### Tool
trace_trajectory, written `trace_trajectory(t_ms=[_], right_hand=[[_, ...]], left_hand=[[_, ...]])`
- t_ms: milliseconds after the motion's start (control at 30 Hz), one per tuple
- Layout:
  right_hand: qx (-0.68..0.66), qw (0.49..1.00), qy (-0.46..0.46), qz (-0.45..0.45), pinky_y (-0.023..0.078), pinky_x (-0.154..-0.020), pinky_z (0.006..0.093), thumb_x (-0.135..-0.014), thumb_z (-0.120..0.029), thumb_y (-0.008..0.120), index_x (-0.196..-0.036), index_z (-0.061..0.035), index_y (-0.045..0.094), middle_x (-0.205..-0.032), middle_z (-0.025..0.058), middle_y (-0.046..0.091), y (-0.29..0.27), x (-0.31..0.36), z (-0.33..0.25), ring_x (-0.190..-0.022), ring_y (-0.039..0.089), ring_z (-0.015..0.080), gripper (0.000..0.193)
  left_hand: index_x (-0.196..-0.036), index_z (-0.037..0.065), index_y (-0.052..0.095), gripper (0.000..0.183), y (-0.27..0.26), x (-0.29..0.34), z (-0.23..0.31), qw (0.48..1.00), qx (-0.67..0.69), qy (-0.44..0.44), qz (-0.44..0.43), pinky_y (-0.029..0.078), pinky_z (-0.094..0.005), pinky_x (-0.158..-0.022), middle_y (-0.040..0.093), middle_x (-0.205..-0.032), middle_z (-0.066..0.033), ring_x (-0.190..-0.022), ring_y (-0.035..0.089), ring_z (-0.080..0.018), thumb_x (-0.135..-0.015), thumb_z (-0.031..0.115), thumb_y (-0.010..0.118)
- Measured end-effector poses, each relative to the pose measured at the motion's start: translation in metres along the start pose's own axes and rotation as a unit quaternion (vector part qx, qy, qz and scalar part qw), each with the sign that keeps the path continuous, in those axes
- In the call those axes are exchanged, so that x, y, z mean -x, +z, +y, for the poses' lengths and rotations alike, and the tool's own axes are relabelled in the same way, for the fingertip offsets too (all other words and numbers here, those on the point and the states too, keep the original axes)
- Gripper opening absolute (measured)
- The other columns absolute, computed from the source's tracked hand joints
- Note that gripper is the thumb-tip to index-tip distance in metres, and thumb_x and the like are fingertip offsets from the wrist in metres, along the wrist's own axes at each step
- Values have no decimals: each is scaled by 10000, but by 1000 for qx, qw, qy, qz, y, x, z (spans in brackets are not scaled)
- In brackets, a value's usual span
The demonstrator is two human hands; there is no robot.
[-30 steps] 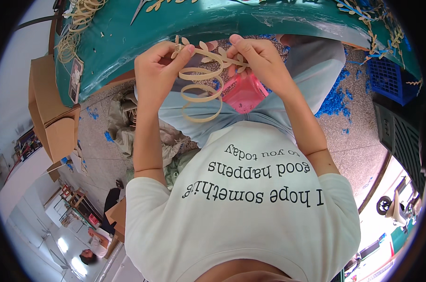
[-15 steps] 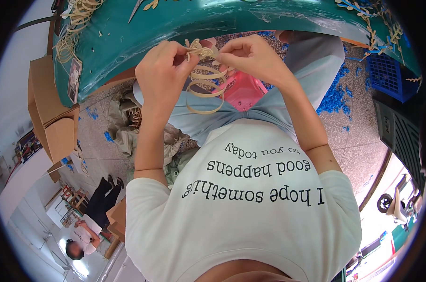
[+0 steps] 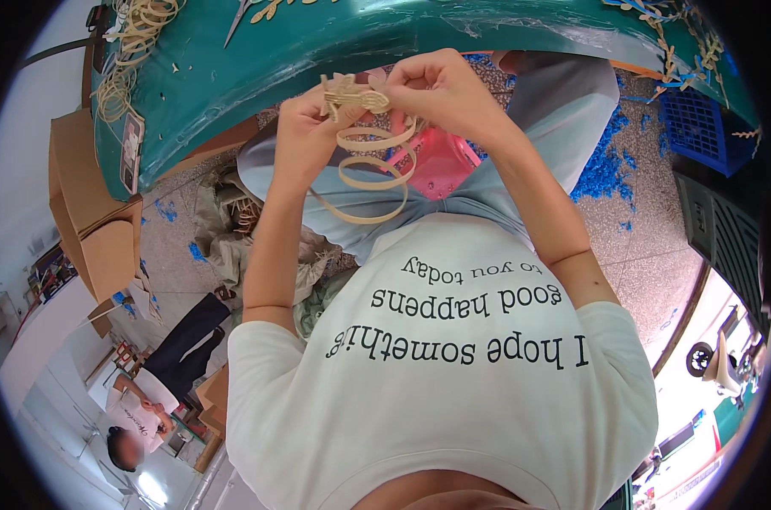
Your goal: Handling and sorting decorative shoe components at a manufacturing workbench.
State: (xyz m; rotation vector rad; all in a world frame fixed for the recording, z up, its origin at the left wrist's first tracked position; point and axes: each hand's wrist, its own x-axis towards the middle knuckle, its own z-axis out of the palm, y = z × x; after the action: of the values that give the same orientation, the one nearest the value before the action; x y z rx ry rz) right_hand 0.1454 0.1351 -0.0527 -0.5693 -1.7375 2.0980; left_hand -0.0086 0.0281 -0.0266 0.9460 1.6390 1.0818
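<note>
Above speckled floor [image 3: 636,246] is green tabletop [image 3: 224,85]; by its near edge, left hand [image 3: 305,140] and right hand [image 3: 449,95] pinch closed on beige strip [image 3: 353,97].

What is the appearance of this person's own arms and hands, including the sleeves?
Both arms are bare below loose white short sleeves of a shirt with dark lettering. The left hand and right hand are ungloved.
</note>
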Motion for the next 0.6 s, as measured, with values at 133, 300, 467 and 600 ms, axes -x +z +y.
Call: trace_trajectory(t_ms=[133, 300, 467, 600], right_hand=[[-48, 999, 4, 15, 397, -560, 210, -911, -364, 465, -703, -15, 581, -621, -13, 548, -10, -9, 28, -571, 476, 61, 423], [-130, 989, 54, -44, 394, -530, 208, -933, -391, 394, -725, 3, 596, -690, 53, 600, -10, 9, 26, -551, 534, 93, 490], [-27, 997, 65, 31, 399, -529, 200, -932, -295, 444, -794, 57, 586, -681, 69, 602, -6, 16, 18, -546, 544, 105, 404], [20, 998, 19, 49, 396, -530, 211, -925, -257, 451, -825, 74, 590, -662, 62, 589, -6, 18, 17, -553, 522, 90, 372]], left_hand=[[-904, 4, 659, 140, -3, 3, 0, 993, 85, -4, 82, 467, -200, -594, 642, -767, -30, -672, 576, -70, -782, 72, 660], [-814, -7, 668, 107, -5, 2, 9, 984, 31, 11, 178, 399, -182, -528, 603, -693, -9, -590, 515, -58, -774, 92, 681], [-763, -32, 651, 103, -14, 4, -3, 977, -65, 96, 179, 361, -179, -512, 564, -669, 3, -575, 478, -49, -750, 67, 675], [-719, -39, 612, 103, -14, 2, -3, 958, -177, 138, 176, 369, -195, -498, 536, -628, -20, -555, 476, -52, -719, 49, 665]])
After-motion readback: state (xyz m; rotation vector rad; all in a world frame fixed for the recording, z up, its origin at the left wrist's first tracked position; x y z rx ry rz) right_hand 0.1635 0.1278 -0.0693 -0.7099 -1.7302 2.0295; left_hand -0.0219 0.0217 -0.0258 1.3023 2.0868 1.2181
